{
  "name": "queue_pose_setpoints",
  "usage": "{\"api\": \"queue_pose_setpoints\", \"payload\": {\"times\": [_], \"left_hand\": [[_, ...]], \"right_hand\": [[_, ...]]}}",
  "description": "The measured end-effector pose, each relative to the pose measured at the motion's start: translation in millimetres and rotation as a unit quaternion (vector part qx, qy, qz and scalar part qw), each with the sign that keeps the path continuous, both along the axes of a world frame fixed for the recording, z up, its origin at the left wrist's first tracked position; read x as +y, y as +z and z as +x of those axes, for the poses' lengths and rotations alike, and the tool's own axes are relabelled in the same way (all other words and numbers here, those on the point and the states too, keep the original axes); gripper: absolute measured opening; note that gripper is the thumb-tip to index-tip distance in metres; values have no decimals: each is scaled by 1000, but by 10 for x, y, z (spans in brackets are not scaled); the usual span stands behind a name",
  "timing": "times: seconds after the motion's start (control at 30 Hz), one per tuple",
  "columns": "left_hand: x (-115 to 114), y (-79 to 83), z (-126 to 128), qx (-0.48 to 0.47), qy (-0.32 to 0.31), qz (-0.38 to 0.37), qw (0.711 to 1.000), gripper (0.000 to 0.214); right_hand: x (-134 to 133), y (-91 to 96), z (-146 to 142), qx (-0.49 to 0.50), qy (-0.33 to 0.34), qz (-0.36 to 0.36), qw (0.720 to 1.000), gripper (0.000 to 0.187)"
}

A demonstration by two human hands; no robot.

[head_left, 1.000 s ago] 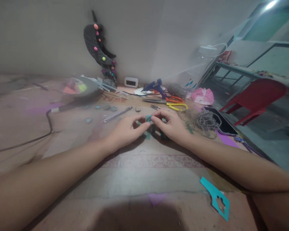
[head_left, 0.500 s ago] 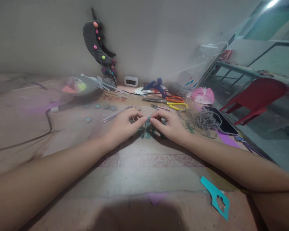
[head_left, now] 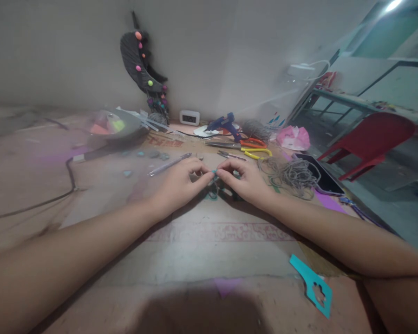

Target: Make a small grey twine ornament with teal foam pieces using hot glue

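Left hand (head_left: 188,182): pinching, in a narrow grip of thumb and forefinger, the left side of a small teal piece (head_left: 214,171).
Right hand (head_left: 244,181): pinching the same from the opposite side, equally narrow, with tips very near to the left ones.
Small teal piece: held between both hands above the cardboard sheet (head_left: 195,260), mostly covered by fingertips (exact form impossible to tell).
Grey cord loop (head_left: 214,191): hanging just below the pinch.
Cardboard sheet: carrying a red printed band (head_left: 257,232), too faint to read.
Digital clock (head_left: 189,118): standing by the wall, with digits too blurred to read.
Sail logo (head_left: 276,121): printed in blue with some red, on a pale translucent surface.
Glue gun (head_left: 226,124): dark blue, lying behind yellow-and-orange-handled scissors (head_left: 239,146).
Grey yarn tangle (head_left: 297,176): lying to the right of the right hand, partly upon a dark-screened phone (head_left: 329,182).
Teal offcut (head_left: 308,277): lying near the right forearm, pierced with a flower-shaped hole.
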State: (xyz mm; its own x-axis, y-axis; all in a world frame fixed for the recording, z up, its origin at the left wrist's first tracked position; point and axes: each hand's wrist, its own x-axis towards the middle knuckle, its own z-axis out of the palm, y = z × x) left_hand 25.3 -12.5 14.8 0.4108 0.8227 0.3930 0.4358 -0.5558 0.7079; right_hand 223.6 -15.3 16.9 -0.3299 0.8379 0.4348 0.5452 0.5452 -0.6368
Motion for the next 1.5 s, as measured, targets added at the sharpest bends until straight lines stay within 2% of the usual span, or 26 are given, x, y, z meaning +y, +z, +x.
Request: {"api": "queue_pose_setpoints", "payload": {"times": [0.2,0.4,0.63,0.77,0.93,1.07,1.23,1.5], "left_hand": [[32,-45,-4,7,-35,21,999,31],[25,-31,3,2,-1,-14,1000,24],[8,-27,4,11,-4,-19,1000,17],[0,2,9,-9,15,-55,998,19],[0,33,9,-56,44,-77,995,17],[8,27,7,-55,46,-81,994,18],[3,26,8,-46,38,-82,995,18],[1,18,10,-38,33,-80,996,19]], "right_hand": [[8,3,-6,0,0,14,1000,15],[11,-9,-4,-1,4,11,1000,16],[16,2,3,5,24,-3,1000,22],[25,6,2,9,35,-44,998,26],[30,-37,-18,-18,54,-118,991,19],[22,-26,-20,17,24,-108,994,23],[30,9,-8,22,0,-52,998,22],[30,6,-13,27,-3,-52,998,22]]}}
